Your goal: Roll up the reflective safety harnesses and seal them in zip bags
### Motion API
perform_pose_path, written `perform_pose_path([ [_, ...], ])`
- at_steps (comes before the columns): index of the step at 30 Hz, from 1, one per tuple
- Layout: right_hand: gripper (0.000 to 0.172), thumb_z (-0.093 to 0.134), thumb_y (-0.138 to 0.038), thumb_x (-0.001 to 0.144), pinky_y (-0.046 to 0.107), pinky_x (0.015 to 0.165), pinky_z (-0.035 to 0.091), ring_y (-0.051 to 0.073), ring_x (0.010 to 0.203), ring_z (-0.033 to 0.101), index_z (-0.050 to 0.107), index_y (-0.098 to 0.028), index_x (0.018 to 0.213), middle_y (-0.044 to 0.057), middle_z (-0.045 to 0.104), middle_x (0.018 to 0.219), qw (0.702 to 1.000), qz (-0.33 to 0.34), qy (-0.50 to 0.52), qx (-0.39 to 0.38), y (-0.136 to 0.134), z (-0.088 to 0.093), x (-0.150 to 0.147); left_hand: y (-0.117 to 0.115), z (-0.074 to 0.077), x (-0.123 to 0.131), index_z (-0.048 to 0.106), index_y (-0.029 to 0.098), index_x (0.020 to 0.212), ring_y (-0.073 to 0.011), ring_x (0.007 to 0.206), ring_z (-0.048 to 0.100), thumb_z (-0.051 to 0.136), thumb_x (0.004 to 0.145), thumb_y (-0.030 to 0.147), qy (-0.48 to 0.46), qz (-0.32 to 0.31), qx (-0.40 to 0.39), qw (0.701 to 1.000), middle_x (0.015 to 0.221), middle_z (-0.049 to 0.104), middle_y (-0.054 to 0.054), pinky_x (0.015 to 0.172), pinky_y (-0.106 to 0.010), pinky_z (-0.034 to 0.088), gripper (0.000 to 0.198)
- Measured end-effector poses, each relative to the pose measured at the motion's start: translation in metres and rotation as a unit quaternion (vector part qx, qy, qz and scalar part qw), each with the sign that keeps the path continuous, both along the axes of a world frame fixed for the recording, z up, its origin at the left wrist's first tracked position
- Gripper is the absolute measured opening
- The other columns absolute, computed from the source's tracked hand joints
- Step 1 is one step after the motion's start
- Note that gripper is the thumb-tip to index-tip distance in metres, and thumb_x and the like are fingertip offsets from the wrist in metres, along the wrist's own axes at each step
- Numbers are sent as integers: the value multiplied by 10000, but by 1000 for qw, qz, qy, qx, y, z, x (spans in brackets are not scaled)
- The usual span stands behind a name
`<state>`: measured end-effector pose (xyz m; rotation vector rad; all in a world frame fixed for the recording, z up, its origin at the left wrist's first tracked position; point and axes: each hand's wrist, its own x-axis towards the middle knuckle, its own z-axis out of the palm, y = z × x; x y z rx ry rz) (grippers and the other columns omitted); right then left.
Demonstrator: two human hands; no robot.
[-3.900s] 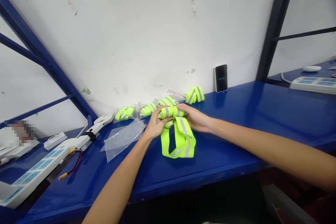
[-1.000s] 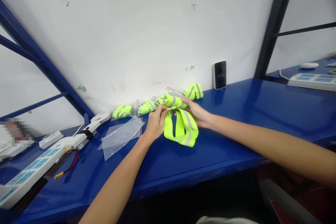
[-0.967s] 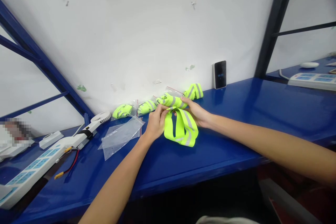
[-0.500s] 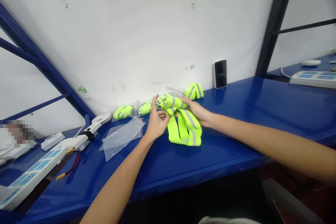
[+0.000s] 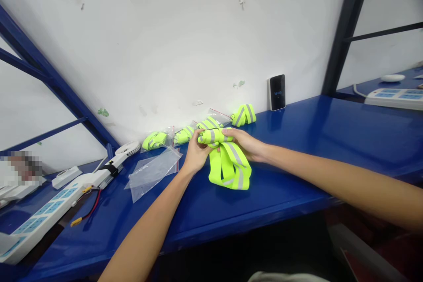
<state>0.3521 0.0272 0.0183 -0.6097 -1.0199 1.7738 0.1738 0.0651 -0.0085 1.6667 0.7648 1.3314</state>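
Note:
A neon yellow reflective strap (image 5: 240,165) with silver stripes is held up over the blue table. Its upper part is bunched into a roll, while wide loops hang below. My left hand (image 5: 195,154) is closed on the roll's left end, and my right hand (image 5: 246,143) pinches its right end, thumb on top. The fingers behind the strap are mostly hidden. Beyond my hands, along the wall, lie more neon straps: one in a clear bag (image 5: 155,140), another bagged bundle (image 5: 183,135), one partly behind my hands (image 5: 210,122), and a folded one (image 5: 243,115) at the right.
Flat clear zip bags (image 5: 155,169) lie left of my left hand. Farther left are a white power strip (image 5: 49,211), a small white fan (image 5: 128,148) and a red-black cable (image 5: 94,205) with yellow connectors. A black-screened device (image 5: 277,92) leans at the wall on the blue table (image 5: 313,141).
The rolled top of the strap has turned and dropped slightly, and its hanging loops have shifted a little left and down. My left thumb, raised before, now presses on the roll.

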Motion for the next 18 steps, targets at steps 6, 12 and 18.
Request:
perform_pose_path([
  [6,145,681,-235,777,310,660,542,170,670,638,576,-191,867,8,670,755,996,-84,7,19,7,-5,0,-8,7,1,452,230,1148,-175,883,643,820,623,266,-11,-28,5,1000,1024,621,-33,795,-289,524,642],
  [12,209,685,-255,768,310,639,535,192,726,649,588,-197,943,31,683,824,995,-87,-39,38,7,-2,4,-12,6,3,445,236,1215,-202,946,648,797,636,218,-18,-49,-23,998,1109,616,-48,857,-337,518,677],
  [18,472,700,-200,716,330,714,533,188,753,655,522,-257,1150,6,680,863,986,-108,-82,100,-1,1,0,-4,0,8,546,178,1147,-262,1024,626,752,640,196,-71,-11,-34,997,1068,672,-71,893,-401,498,547],
])
